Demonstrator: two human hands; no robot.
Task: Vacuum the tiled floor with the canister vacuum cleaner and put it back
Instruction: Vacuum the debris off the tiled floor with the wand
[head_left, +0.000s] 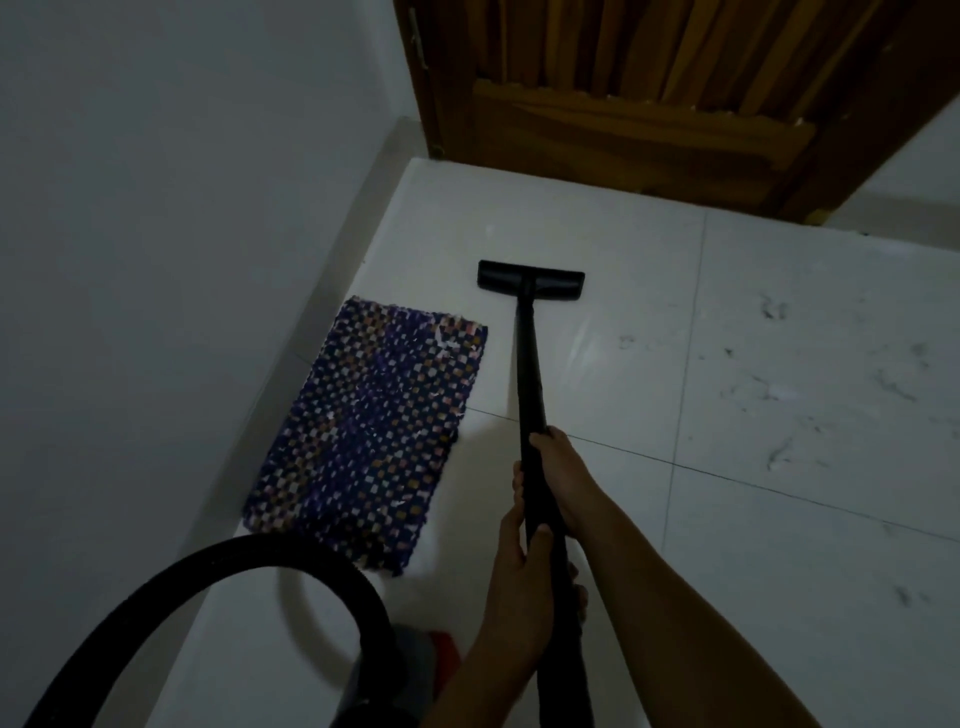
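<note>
A black vacuum wand (529, 364) runs from my hands down to a flat black floor nozzle (531, 280) resting on the white tiled floor (779, 364) near the door. My right hand (558, 475) grips the wand higher up the tube, towards the nozzle. My left hand (511, 587) grips it just behind, thumb on top. A black ribbed hose (234, 564) arcs across the lower left. A grey and red part of the canister (421, 660) shows beneath the hose, mostly hidden.
A dark blue woven mat (369, 436) lies left of the wand, against the white wall (156, 234). A brown wooden door (649, 104) stands at the far end. Dark hairs and dust specks (774, 312) dot the tiles on the right.
</note>
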